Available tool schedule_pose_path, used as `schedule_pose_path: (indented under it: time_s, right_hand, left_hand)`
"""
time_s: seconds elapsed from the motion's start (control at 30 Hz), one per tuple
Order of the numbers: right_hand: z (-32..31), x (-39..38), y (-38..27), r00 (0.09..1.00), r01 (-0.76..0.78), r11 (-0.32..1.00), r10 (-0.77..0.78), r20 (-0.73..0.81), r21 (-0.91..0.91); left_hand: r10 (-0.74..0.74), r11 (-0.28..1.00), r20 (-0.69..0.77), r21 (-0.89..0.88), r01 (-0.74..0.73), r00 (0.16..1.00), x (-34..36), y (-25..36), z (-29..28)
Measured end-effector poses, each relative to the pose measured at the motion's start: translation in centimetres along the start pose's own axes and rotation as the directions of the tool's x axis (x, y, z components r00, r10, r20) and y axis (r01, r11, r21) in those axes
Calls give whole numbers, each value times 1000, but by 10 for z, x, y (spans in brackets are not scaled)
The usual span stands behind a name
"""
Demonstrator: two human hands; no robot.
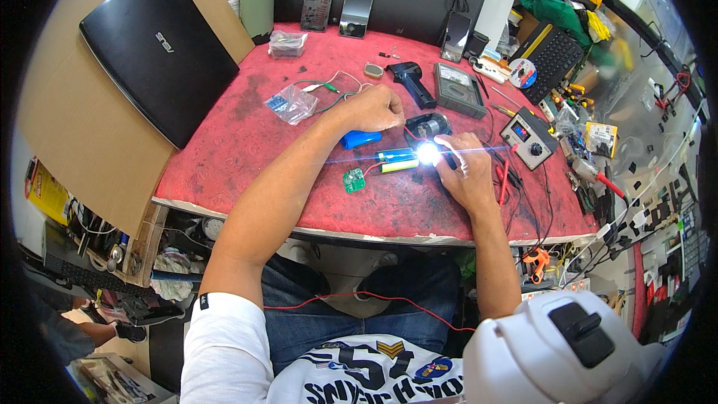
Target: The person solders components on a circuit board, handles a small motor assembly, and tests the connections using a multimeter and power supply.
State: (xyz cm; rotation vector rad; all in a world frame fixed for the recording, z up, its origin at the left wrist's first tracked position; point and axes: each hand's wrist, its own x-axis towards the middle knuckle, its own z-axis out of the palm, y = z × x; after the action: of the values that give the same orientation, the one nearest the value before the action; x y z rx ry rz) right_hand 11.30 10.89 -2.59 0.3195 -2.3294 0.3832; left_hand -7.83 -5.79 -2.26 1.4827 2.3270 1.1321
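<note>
A blue and a yellow-green cylindrical battery cell (pixel 399 166) lie side by side on the red mat. A white glare at their right end hides what is there. My right hand (pixel 469 170) is beside that glare, its fingers closed; what they grip is lost in the light. Above the cells, my left hand (pixel 380 109) is curled shut, its contents hidden; a thin red wire runs near its fingertips. A green circuit board (pixel 354 181) lies left of the cells, a red wire leading to them. Behind the cells are a blue cylinder (pixel 360 140) and a dark round housing (pixel 428 126).
A control box with a small screen (pixel 529 138) stands right, with cables and red leads around it. An analog multimeter (pixel 459 91) and a black pistol-shaped handle (pixel 411 84) lie farther back. A plastic bag (pixel 292 104) and a black laptop (pixel 158 52) are left.
</note>
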Motion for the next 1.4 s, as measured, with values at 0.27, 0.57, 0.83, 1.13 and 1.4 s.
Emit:
schedule_pose_path:
  time_s: [0.27, 0.57, 0.83, 1.13, 1.4]
  right_hand:
    - [1, 0, 1, 998, -30, 999, 31, -47, 23]
    - [3, -5, 2, 993, -110, 994, 111, -42, 23]
    - [1, -9, 1, 989, -131, 991, 132, -63, 21]
    - [-1, -11, 4, 991, -125, 991, 127, -52, 44]
    - [0, -10, 2, 989, -131, 990, 134, -57, 43]
  left_hand:
    - [2, 998, -27, -61, -4, 1000, -1, 1, 3]
    - [123, 989, -61, 92, -117, 991, -4, 13, 10]
    - [201, 971, -45, 142, -192, 979, -3, 16, 13]
    - [249, 961, -93, 150, -234, 964, -1, 17, 19]
    - [258, 958, -88, 155, -243, 962, -1, 13, 20]
